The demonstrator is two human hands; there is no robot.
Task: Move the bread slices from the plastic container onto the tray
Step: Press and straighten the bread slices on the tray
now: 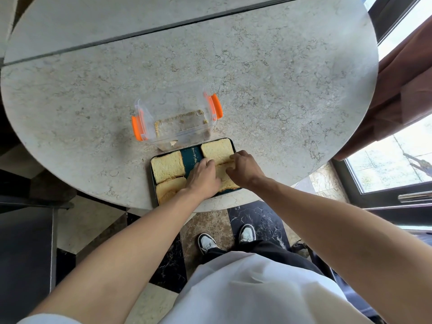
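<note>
A dark teal tray sits at the near edge of the round table. Several bread slices lie on it: one at the far left, one at the near left, one at the far right. Both hands rest on a fourth slice at the near right. My left hand presses its left side, and my right hand pinches its far right edge. The clear plastic container with orange latches stands just behind the tray and holds only crumbs.
The stone table has a seam running across its far side. A brown curtain hangs at the right beside a window. A dark chair stands at the lower left. My feet show on the marble floor below the table edge.
</note>
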